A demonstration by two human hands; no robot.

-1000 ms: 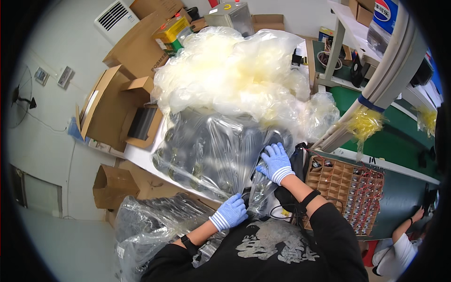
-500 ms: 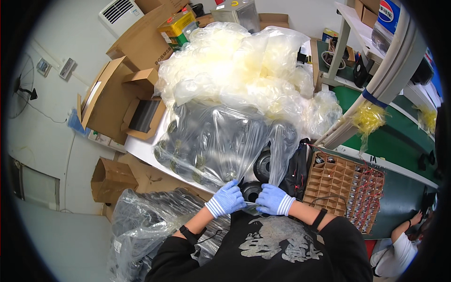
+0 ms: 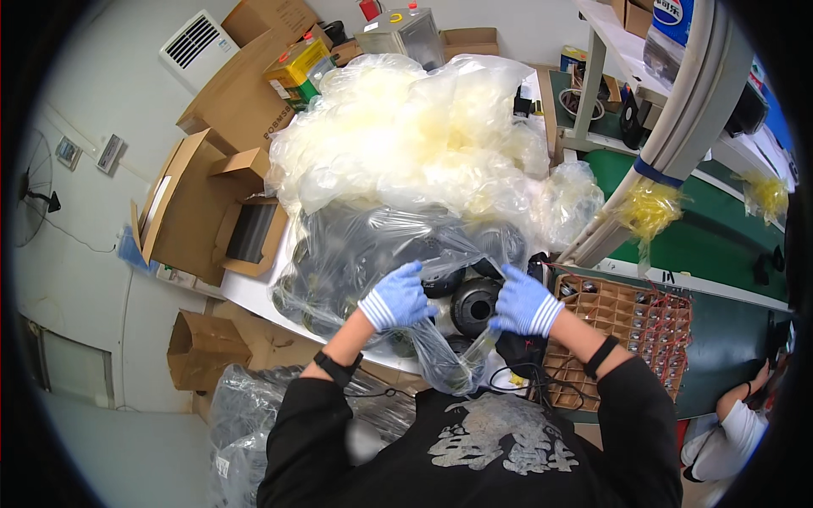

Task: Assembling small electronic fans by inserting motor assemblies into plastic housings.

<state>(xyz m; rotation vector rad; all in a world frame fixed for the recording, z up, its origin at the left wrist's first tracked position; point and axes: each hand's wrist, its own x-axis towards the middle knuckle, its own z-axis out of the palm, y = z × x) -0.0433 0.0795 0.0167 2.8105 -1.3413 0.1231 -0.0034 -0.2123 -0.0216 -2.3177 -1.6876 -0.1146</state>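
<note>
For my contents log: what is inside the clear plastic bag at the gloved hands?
A round black part with a central hole shows in the bag's opening. Dark shapes show dimly through its folds, which hide their number and details.

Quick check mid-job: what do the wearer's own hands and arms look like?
The left hand and right hand wear light blue fabric gloves with blue-and-white striped cuffs. A black strap circles each forearm beyond the glove. Above are plain-looking black sleeves, ending short of the straps.

lettering: brown carton (image 3: 233, 97) | logo: blue pack (image 3: 671, 25) | characters: black shirt (image 3: 501, 440)
</note>
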